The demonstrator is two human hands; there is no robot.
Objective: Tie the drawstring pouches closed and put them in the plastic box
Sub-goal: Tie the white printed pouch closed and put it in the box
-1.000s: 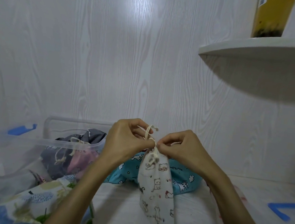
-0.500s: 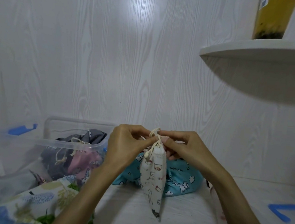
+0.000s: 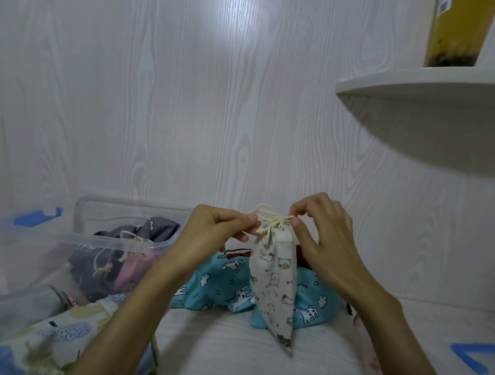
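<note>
A cream pouch printed with small cats (image 3: 276, 281) hangs in the air in front of me, its neck gathered. My left hand (image 3: 213, 229) pinches one end of its cream drawstring (image 3: 267, 218) on the left. My right hand (image 3: 322, 234) pinches the other end on the right, fingers curled above the pouch's mouth. The clear plastic box (image 3: 58, 237) stands at the left and holds a dark grey pouch (image 3: 135, 237) and a pink pouch (image 3: 130, 272), both with tied cords. A turquoise animal-print pouch (image 3: 232, 286) lies on the surface behind the hanging one.
A leaf-print pouch (image 3: 51, 337) lies at the lower left beside the box. A blue clip (image 3: 475, 359) rests at the right, another blue clip (image 3: 36, 216) by the box. A white shelf (image 3: 425, 89) carrying a yellow container (image 3: 457, 32) juts out at upper right.
My hands have drawn apart sideways, stretching the drawstring between them. The pouch has turned and hangs a little further right.
</note>
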